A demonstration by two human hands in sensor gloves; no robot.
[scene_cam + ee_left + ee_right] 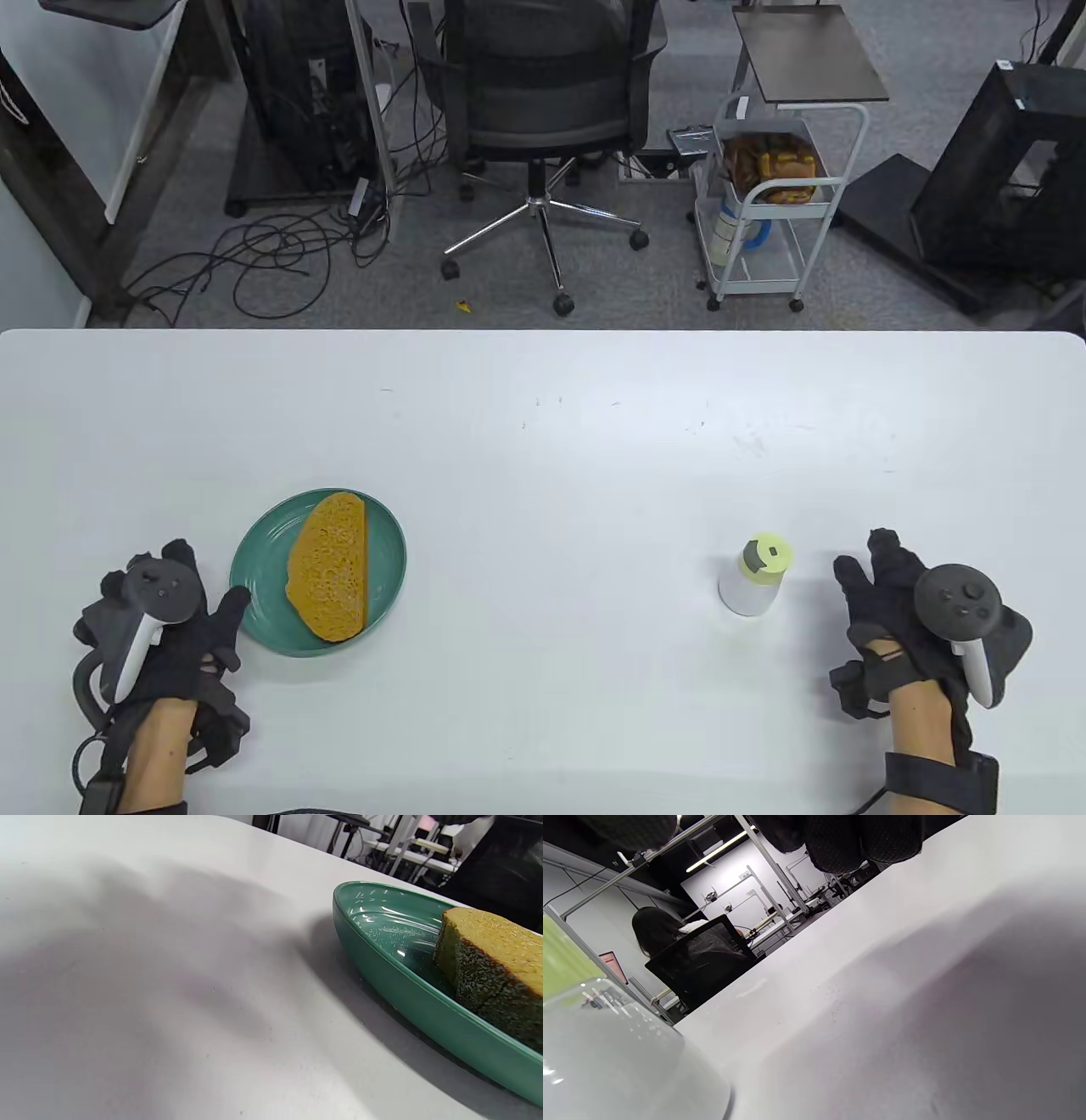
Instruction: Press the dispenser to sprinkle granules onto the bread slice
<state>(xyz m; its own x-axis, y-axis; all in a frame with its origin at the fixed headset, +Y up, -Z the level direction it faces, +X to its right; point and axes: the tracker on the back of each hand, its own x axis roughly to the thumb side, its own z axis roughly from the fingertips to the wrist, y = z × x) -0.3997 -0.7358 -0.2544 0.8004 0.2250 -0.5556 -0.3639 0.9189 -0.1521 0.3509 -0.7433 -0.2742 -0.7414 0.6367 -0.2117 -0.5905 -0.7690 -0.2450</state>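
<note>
Nothing looks started: the dispenser (755,579) stands untouched on the table (543,424) just beside the relaxed, empty right hand (912,607), well apart from the bread slice (329,566) on its green plate (259,552), near the empty left hand (161,624).

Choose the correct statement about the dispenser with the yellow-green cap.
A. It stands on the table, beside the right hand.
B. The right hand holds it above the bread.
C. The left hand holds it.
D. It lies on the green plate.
A: the dispenser stands upright on the table, just left of the right hand, which does not touch it.
</note>
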